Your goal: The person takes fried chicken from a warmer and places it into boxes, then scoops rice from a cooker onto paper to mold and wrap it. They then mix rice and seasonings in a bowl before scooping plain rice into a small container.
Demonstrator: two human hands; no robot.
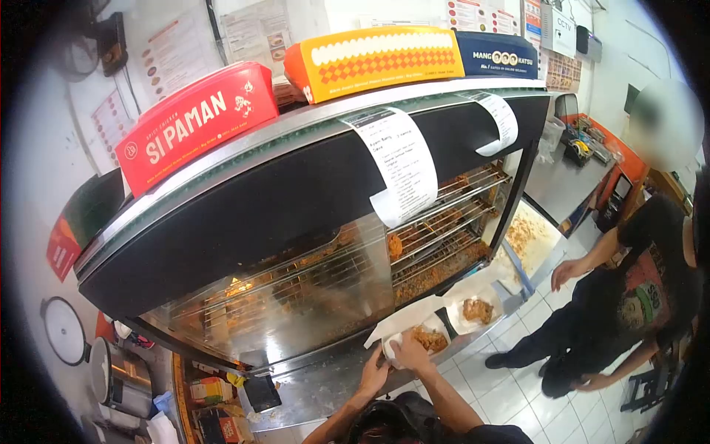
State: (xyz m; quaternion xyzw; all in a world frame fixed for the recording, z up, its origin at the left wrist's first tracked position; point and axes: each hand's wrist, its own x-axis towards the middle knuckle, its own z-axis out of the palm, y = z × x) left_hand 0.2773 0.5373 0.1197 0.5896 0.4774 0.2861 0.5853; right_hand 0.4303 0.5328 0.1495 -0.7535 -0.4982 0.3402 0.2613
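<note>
At the front ledge of the warmer stands a paper-lined food box (441, 357) with a piece of fried chicken (430, 339) in it. My left hand (375, 376) grips the near left corner of this box, its fingertips partly hidden. Inside the same box, my right hand (409, 353) closes on a small white bundle (391, 346) beside the chicken; what it wraps does not show. Just to the right, a second lined box (497, 302) holds another piece of fried chicken (477, 311), with neither hand touching it.
A glass warming cabinet (296, 296) with wire racks of fried food fills the middle. Printed receipts (405, 166) hang from its top, below red (200, 122) and yellow boxes (377, 63). Another person (629, 288) stands at the right. A crumb-covered tray (529, 237) lies behind the boxes.
</note>
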